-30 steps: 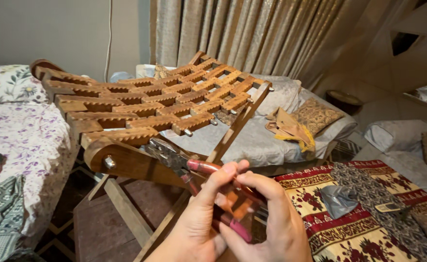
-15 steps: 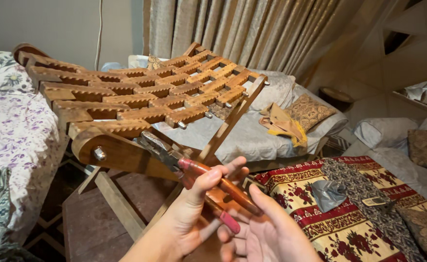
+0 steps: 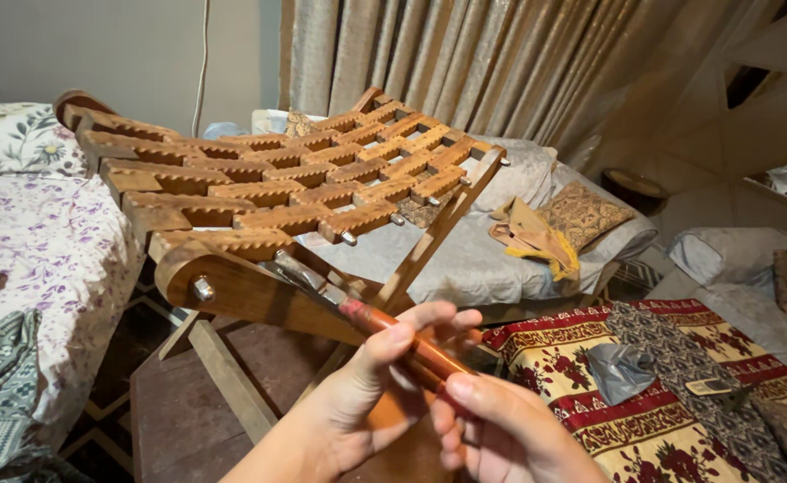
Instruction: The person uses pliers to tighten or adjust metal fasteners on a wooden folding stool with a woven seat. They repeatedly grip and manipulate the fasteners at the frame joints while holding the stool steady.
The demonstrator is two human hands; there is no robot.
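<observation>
Clearly both hands are clamped on the pliers point(image 3: 385, 326), left hand point(image 3: 371, 394) nearer the jaws and right hand point(image 3: 501, 425) at the handle ends, the tool's long axis running up-left to the rack point(image 3: 259, 192) frame.

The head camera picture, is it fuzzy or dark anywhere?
Head view: warm, dim indoor light; the brown slatted wooden folding frame looks sharp; the left hand and right hand, close to the lens, are a little soft; the orange-handled metal pliers show a small shine; the floor under the frame lies in shadow, and the right-hand corner is darkest.
</observation>
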